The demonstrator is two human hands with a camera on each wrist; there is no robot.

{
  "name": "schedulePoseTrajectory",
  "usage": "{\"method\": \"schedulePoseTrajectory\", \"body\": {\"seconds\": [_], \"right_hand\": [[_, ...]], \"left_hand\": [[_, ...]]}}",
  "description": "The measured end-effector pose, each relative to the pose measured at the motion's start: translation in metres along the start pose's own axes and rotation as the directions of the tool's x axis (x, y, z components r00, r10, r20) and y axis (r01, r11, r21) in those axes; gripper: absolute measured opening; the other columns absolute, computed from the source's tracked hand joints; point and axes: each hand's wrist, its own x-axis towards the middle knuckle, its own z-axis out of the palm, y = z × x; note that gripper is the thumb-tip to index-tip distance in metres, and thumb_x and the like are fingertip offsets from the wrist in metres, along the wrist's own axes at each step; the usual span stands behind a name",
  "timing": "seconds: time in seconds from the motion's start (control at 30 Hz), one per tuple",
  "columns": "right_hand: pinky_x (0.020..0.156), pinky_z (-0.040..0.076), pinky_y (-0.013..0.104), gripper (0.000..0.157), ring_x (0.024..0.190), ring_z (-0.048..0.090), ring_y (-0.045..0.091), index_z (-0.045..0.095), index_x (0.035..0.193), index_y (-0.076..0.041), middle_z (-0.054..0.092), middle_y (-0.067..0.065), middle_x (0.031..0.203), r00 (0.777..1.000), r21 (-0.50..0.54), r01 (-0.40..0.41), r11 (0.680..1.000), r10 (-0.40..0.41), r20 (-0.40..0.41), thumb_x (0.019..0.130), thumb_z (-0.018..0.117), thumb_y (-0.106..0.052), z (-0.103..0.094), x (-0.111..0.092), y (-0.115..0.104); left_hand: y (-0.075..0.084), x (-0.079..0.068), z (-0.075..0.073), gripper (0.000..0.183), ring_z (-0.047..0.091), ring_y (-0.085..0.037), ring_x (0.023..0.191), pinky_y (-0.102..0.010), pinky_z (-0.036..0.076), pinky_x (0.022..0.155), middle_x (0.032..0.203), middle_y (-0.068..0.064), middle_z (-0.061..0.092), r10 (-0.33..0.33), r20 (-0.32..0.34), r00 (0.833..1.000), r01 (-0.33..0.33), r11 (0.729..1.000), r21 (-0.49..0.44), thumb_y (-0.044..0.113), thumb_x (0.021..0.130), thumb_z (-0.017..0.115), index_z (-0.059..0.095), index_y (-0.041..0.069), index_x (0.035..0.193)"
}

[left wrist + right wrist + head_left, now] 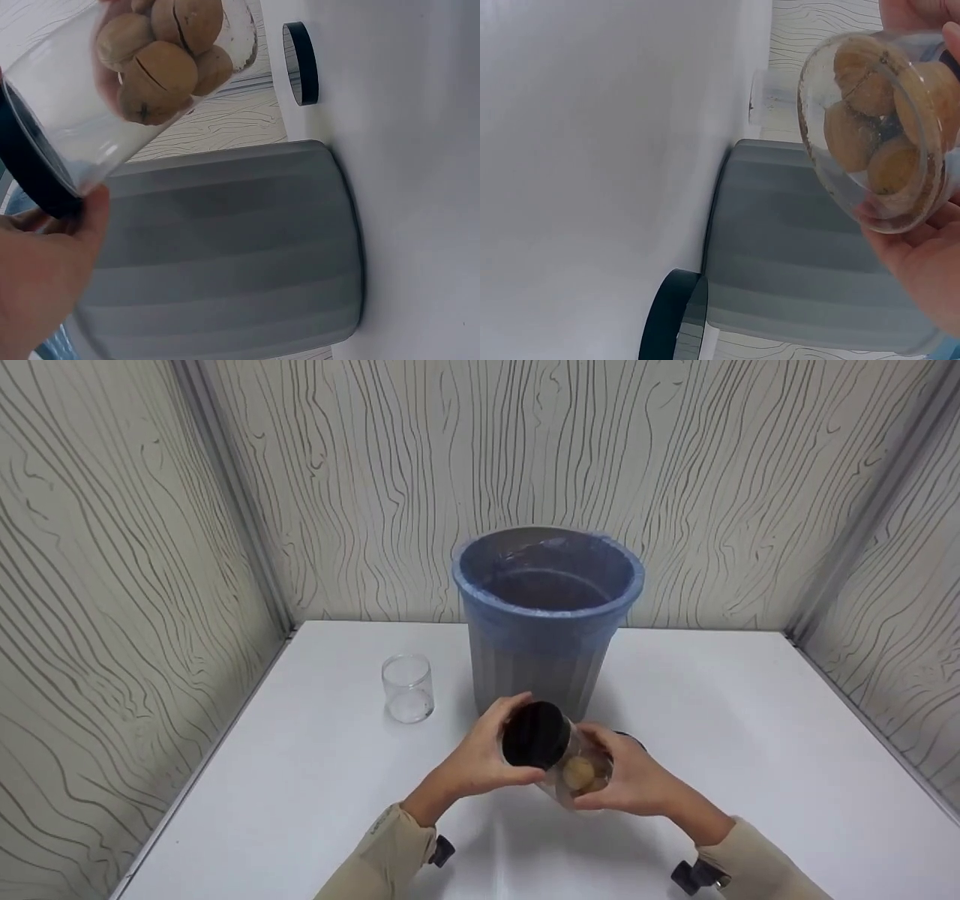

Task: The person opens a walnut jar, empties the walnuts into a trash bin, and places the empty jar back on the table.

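A clear jar (559,787) with a black lid (535,735) is held tilted above the table, its lid end toward the left. My left hand (484,754) grips the lid, thumb on the near side and fingers round the far side. The right hand (634,776) holds the jar's body near its base. Several round brown nuts (161,75), some with slits in their shells, lie inside toward the base. Behind the right hand, a second black lid (301,64) rests on the table, mostly hidden in the head view.
A grey trash bin (536,667) with a blue liner (551,619) stands just beyond the hands. Left of it is a clear glass jar (407,690) without a lid. The white table (300,780) is bounded by wood-patterned walls (390,472) at the back and sides.
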Motion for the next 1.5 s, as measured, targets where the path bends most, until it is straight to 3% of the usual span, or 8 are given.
{"method": "schedulePoseTrajectory", "body": {"seconds": [0.43, 0.63, 0.83, 0.97, 1.07, 1.23, 1.37, 1.5], "right_hand": [[0.082, 0.050, 0.028, 0.083, 0.102, 0.057, 0.011, 0.043, 0.135, -0.011, 0.057, -0.008, 0.118, 0.998, -0.031, 0.025, 0.999, -0.027, -0.060, 0.069, 0.083, -0.041, 0.009, 0.003, 0.005], [0.084, 0.049, 0.028, 0.083, 0.104, 0.056, 0.013, 0.041, 0.135, -0.011, 0.055, -0.005, 0.119, 0.999, 0.016, 0.037, 0.999, -0.037, -0.024, 0.069, 0.085, -0.035, 0.006, 0.001, 0.006], [0.086, 0.048, 0.029, 0.081, 0.104, 0.055, 0.015, 0.041, 0.136, -0.015, 0.055, -0.003, 0.120, 0.998, 0.086, 0.043, 0.995, -0.046, 0.030, 0.069, 0.085, -0.031, 0.003, -0.001, 0.007], [0.087, 0.048, 0.030, 0.080, 0.104, 0.056, 0.016, 0.041, 0.136, -0.018, 0.055, -0.003, 0.120, 0.997, 0.104, 0.051, 0.993, -0.056, 0.043, 0.070, 0.085, -0.031, 0.002, -0.001, 0.008], [0.088, 0.047, 0.029, 0.081, 0.106, 0.055, 0.016, 0.040, 0.137, -0.019, 0.054, -0.003, 0.122, 0.997, 0.101, 0.051, 0.994, -0.055, 0.046, 0.070, 0.084, -0.031, 0.003, -0.001, 0.008], [0.090, 0.046, 0.028, 0.082, 0.108, 0.055, 0.018, 0.039, 0.139, -0.015, 0.054, 0.001, 0.125, 0.996, 0.088, 0.084, 0.993, -0.087, 0.029, 0.072, 0.083, -0.030, 0.005, 0.001, 0.008], [0.088, 0.048, 0.029, 0.083, 0.107, 0.056, 0.019, 0.040, 0.137, -0.012, 0.055, -0.001, 0.123, 0.998, 0.053, 0.057, 0.997, -0.058, 0.002, 0.071, 0.084, -0.034, 0.006, 0.003, 0.006], [0.087, 0.049, 0.029, 0.083, 0.107, 0.058, 0.021, 0.041, 0.136, -0.010, 0.055, -0.004, 0.122, 0.999, 0.020, 0.028, 0.999, -0.027, -0.031, 0.069, 0.084, -0.038, 0.007, 0.004, 0.007]], "left_hand": [[0.002, -0.001, 0.010, 0.090, 0.045, -0.018, 0.114, -0.040, 0.042, 0.096, 0.133, -0.005, 0.039, -0.121, -0.089, 0.989, 0.129, 0.988, 0.081, 0.039, 0.075, 0.077, 0.031, 0.007, 0.145], [0.002, -0.002, 0.006, 0.094, 0.040, -0.017, 0.123, -0.041, 0.037, 0.102, 0.140, -0.006, 0.034, -0.084, -0.045, 0.995, 0.086, 0.996, 0.039, 0.033, 0.074, 0.081, 0.027, 0.006, 0.146], [-0.003, -0.003, -0.003, 0.095, 0.033, -0.015, 0.132, -0.037, 0.027, 0.109, 0.147, -0.003, 0.031, 0.047, 0.047, 0.998, -0.042, 0.995, -0.095, 0.022, 0.073, 0.082, 0.025, 0.009, 0.148], [-0.005, -0.003, -0.006, 0.094, 0.034, -0.016, 0.131, -0.037, 0.026, 0.109, 0.146, -0.001, 0.033, 0.075, 0.085, 0.994, -0.064, 0.991, -0.120, 0.020, 0.073, 0.081, 0.025, 0.006, 0.148], [-0.006, -0.003, -0.005, 0.093, 0.036, -0.016, 0.128, -0.036, 0.028, 0.108, 0.143, -0.001, 0.035, 0.061, 0.085, 0.995, -0.051, 0.992, -0.115, 0.021, 0.073, 0.081, 0.026, 0.003, 0.146], [-0.005, -0.004, -0.001, 0.089, 0.037, -0.015, 0.124, -0.035, 0.032, 0.106, 0.139, 0.000, 0.033, 0.022, 0.050, 0.998, -0.018, 0.996, -0.082, 0.030, 0.073, 0.079, 0.030, 0.009, 0.144], [-0.003, -0.004, 0.002, 0.086, 0.039, -0.015, 0.121, -0.035, 0.036, 0.103, 0.135, 0.002, 0.035, -0.055, -0.005, 0.998, 0.055, 0.996, -0.075, 0.030, 0.072, 0.081, 0.033, 0.015, 0.141], [0.002, -0.003, 0.008, 0.084, 0.042, -0.014, 0.117, -0.036, 0.038, 0.100, 0.131, 0.002, 0.037, -0.159, -0.073, 0.985, 0.155, 0.986, -0.062, 0.034, 0.072, 0.081, 0.035, 0.015, 0.139]]}}
